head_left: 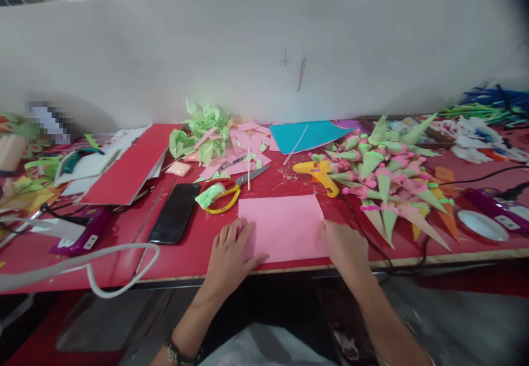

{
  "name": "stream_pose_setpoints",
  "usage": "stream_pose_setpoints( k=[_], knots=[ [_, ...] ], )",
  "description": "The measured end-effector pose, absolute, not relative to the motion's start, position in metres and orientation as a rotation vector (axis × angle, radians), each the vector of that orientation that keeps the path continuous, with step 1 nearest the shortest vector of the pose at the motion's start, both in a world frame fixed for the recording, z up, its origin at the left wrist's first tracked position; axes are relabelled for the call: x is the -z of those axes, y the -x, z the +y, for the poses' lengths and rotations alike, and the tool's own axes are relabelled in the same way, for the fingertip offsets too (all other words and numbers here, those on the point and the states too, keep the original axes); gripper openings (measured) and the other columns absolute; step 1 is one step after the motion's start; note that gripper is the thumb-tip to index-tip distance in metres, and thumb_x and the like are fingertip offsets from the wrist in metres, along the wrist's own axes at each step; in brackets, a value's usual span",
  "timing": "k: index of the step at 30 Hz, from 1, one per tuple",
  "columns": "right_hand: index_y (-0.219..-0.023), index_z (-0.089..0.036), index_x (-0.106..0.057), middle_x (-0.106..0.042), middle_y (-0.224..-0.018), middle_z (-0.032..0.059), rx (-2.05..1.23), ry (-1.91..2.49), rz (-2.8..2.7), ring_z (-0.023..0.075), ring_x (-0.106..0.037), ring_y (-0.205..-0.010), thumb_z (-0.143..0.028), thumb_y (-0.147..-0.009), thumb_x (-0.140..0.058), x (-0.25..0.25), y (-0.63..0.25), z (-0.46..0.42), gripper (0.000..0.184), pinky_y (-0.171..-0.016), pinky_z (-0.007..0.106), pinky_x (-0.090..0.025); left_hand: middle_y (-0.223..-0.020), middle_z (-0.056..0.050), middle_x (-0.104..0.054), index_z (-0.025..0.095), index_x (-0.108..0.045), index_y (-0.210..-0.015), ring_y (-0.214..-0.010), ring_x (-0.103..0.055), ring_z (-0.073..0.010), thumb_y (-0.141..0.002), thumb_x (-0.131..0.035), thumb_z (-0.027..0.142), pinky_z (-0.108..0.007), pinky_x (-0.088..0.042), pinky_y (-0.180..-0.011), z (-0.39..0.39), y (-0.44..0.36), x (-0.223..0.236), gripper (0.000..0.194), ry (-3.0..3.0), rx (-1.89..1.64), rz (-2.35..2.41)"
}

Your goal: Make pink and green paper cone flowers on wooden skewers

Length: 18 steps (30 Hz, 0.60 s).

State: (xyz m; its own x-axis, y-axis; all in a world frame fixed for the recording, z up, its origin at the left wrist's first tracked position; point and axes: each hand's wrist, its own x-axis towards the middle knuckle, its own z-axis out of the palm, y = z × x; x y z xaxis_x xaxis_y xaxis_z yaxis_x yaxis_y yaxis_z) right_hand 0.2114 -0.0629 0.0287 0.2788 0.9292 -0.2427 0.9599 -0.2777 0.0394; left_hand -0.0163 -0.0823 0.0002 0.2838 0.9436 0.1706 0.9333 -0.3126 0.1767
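Note:
A rectangular pink paper sheet (285,228) lies at the front edge of the red table. My left hand (232,248) rests on its left side, fingers lying flat and the thumb spread over the paper. At the right edge, my right hand (345,245) is closed, the paper's edge between its thumb and fingers; some fingertips are hidden. Just behind the sheet are yellow-handled scissors (225,199) with a crumpled light green piece (210,194) on the handle. A yellow glue gun (320,175) lies behind its right corner.
Green and pink paper cones (382,178) are piled on the right, beside a white dish (482,226). A black phone (175,213) and red card (132,162) lie left. Green tissue (206,129) and blue sheet (308,136) sit behind. A white cable (82,264) crosses the left front edge.

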Motion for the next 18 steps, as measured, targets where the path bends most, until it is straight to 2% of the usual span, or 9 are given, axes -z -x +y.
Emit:
stream_pose_setpoints(
  k=[4,10,18],
  knots=[
    [-0.096,-0.016,-0.062,-0.066,-0.083,0.0146,0.26,-2.369,1.773,0.0274,-0.063,-0.078,-0.03,-0.088,-0.025,-0.029,-0.211,-0.063,0.04,-0.065,0.037,-0.047,-0.125,-0.01,-0.042,0.019,-0.035,-0.126,-0.109,-0.041,-0.0249,-0.077,-0.045,0.053,-0.039,-0.038,-0.088,-0.086,0.022,0.003,0.06,-2.467,-0.475,1.818],
    [-0.099,-0.016,-0.062,-0.065,-0.086,0.0153,0.289,-2.382,1.738,0.0272,-0.063,-0.08,-0.03,-0.088,-0.027,-0.03,-0.21,-0.063,0.039,-0.066,0.036,-0.046,-0.111,-0.011,-0.05,0.015,-0.026,-0.13,-0.101,-0.045,-0.0265,-0.074,-0.05,0.051,-0.04,-0.039,-0.084,-0.096,0.017,0.005,0.071,-2.289,-0.546,2.013],
    [-0.098,-0.016,-0.062,-0.065,-0.087,0.0151,0.308,-2.38,1.726,0.0275,-0.063,-0.081,-0.03,-0.088,-0.027,-0.032,-0.21,-0.062,0.039,-0.066,0.037,-0.046,-0.103,-0.008,-0.054,0.017,-0.033,-0.126,-0.096,-0.046,-0.0256,-0.075,-0.049,0.049,-0.04,-0.037,-0.082,-0.098,0.015,0.003,0.063,-2.2,-0.517,2.042]
  ],
)
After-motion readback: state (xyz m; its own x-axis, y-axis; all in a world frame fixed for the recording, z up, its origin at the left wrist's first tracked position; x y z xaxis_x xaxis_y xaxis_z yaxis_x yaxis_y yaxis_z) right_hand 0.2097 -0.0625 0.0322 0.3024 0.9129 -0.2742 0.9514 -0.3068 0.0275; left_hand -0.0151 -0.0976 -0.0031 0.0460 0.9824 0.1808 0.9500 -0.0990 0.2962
